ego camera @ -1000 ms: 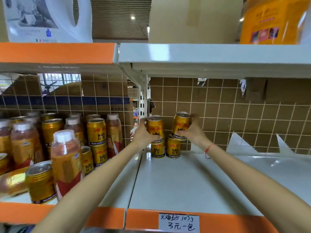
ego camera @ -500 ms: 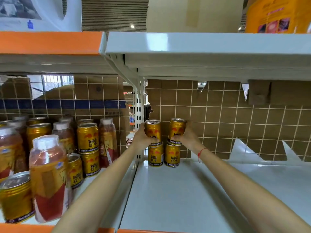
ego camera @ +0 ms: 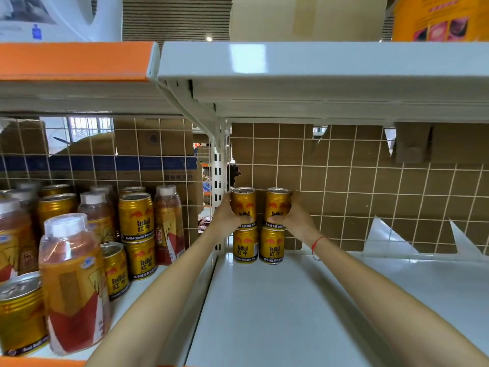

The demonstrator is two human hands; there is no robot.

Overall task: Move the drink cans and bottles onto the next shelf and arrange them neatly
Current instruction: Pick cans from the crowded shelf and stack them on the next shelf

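Note:
At the back left corner of the white right shelf (ego camera: 277, 308) stand two gold cans, the lower left can (ego camera: 245, 246) and the lower right can (ego camera: 271, 246). A second gold can sits upright on each. My left hand (ego camera: 225, 215) grips the upper left can (ego camera: 244, 203). My right hand (ego camera: 297, 215) grips the upper right can (ego camera: 277, 203). The left shelf (ego camera: 137, 287) holds several gold cans, such as the stacked can (ego camera: 136, 215), and several tea bottles, one bottle (ego camera: 72, 282) at the front.
A white upright post (ego camera: 218, 186) divides the two shelves. A wire grid with cardboard behind it (ego camera: 357, 197) backs both. The shelf above (ego camera: 317, 62) hangs low overhead. Torn white paper (ego camera: 381, 239) lies at the back right of the right shelf.
The right hand's can has come down from a tilt to sit upright on the lower right can. Both hands keep hold. My view has moved closer and lower.

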